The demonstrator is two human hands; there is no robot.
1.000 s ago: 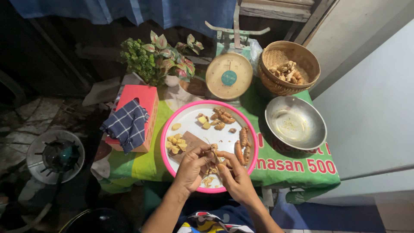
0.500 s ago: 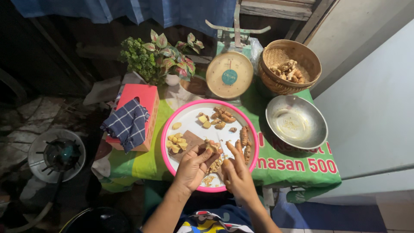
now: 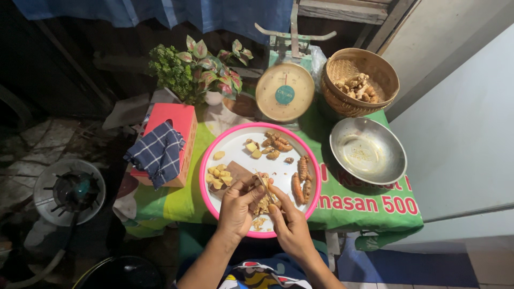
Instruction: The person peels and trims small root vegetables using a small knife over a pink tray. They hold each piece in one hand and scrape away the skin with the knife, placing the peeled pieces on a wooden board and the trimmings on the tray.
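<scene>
A round white tray with a pink rim (image 3: 211, 160) lies on the green cloth. My left hand (image 3: 235, 208) grips a pale knobbly root piece (image 3: 261, 184) over the tray's near edge. My right hand (image 3: 289, 227) is closed beside it, and a thin blade seems to run between the two hands. Peelings (image 3: 259, 220) lie under them. On the tray sit yellow cut chunks (image 3: 218, 176), a small brown board (image 3: 238, 172), several orange-brown roots (image 3: 301, 176) and more pieces (image 3: 273, 144) at the far side.
A metal bowl (image 3: 368, 151) stands right of the tray, a woven basket (image 3: 360, 80) with roots behind it. A dial scale (image 3: 284, 92) and potted plants (image 3: 193, 69) are at the back. A red box with a checked cloth (image 3: 160, 150) sits left. A burner (image 3: 68, 190) is on the floor.
Both hands stay over the tray's near edge, working the root piece; fingers shifted slightly. Nothing else moved.
</scene>
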